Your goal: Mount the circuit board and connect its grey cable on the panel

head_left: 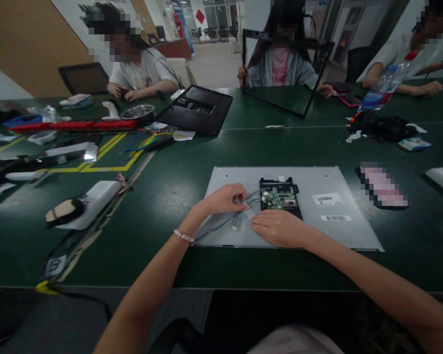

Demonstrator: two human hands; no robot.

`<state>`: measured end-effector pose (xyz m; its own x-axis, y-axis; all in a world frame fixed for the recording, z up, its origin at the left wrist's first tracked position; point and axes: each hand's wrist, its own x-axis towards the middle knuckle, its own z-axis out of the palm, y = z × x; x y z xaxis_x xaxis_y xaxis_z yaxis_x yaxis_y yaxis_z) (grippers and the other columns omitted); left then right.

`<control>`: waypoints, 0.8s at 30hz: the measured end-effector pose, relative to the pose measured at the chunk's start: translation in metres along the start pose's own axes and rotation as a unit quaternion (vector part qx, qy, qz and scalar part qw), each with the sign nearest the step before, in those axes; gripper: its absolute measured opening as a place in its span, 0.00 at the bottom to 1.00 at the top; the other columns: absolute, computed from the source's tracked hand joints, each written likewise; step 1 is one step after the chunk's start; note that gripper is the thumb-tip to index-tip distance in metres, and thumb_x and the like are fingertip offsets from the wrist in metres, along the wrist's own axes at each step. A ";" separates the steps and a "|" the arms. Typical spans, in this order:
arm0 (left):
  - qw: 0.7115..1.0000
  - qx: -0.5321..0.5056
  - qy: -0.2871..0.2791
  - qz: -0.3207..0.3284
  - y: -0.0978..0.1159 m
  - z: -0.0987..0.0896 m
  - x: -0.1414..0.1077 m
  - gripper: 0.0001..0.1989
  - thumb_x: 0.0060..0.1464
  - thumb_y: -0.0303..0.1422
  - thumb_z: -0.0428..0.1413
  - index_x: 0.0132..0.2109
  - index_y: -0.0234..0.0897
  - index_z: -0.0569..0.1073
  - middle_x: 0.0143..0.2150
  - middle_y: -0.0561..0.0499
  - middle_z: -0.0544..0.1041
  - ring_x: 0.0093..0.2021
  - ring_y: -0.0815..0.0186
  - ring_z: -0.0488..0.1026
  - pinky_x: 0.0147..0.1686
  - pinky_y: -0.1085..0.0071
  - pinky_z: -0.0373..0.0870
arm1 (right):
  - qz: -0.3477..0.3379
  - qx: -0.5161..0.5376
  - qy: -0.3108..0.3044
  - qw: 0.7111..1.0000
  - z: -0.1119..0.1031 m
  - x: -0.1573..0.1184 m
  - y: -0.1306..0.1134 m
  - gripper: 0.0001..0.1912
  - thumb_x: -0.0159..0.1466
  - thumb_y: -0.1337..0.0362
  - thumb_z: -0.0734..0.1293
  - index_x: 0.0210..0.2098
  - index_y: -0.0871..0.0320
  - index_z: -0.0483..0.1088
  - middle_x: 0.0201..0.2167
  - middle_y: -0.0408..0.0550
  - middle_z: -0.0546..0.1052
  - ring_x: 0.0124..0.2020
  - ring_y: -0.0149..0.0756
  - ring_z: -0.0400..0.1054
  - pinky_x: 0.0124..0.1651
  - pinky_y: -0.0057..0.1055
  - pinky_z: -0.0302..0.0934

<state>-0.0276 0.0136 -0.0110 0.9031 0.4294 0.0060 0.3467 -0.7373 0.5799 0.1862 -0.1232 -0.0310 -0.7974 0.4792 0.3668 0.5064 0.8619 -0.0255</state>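
A flat silver-grey panel [317, 182] lies on the green table, with a green circuit board [278, 199] in a black frame near its middle. Grey cables [216, 227] run from the board toward the panel's left edge. Left of the board, my left hand [227, 198] has its fingers pinched at one end of a pale strip [248, 211] beside the cables. My right hand [278, 227] lies low over the panel just below the board, its fingers together and their tips at the strip's other end. A second small pale piece [236, 223] rests on the cables.
A pink phone [382, 187] lies right of the panel. Farther back are a black cover [195, 108], a red power strip [81, 125] and a bottle [378, 91]. Across the table, a person holds a black frame [276, 102]; two other people sit nearby.
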 end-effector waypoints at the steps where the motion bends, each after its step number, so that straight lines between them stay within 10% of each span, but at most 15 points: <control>1: 1.000 0.000 0.003 -0.001 -0.001 0.000 0.000 0.10 0.54 0.39 0.58 0.37 0.36 0.70 0.36 0.50 0.69 0.33 0.69 0.64 0.35 0.71 0.62 | 0.002 -0.001 0.003 1.000 0.001 0.001 0.000 0.13 0.68 0.72 0.60 0.47 0.67 0.75 0.48 0.57 0.80 0.48 0.38 0.74 0.56 0.38 0.65; 24: 0.999 -0.035 0.019 -0.026 -0.009 -0.003 -0.003 0.08 0.56 0.36 0.55 0.37 0.36 0.71 0.35 0.50 0.69 0.32 0.70 0.66 0.34 0.72 0.64 | 0.021 0.013 0.038 0.999 0.009 0.001 -0.003 0.14 0.68 0.72 0.59 0.45 0.65 0.75 0.46 0.54 0.81 0.47 0.38 0.75 0.54 0.37 0.67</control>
<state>-0.0346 0.0205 -0.0144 0.8742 0.4855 0.0044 0.3722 -0.6758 0.6362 0.1806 -0.1238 -0.0385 -0.7483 0.5020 0.4336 0.5296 0.8457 -0.0653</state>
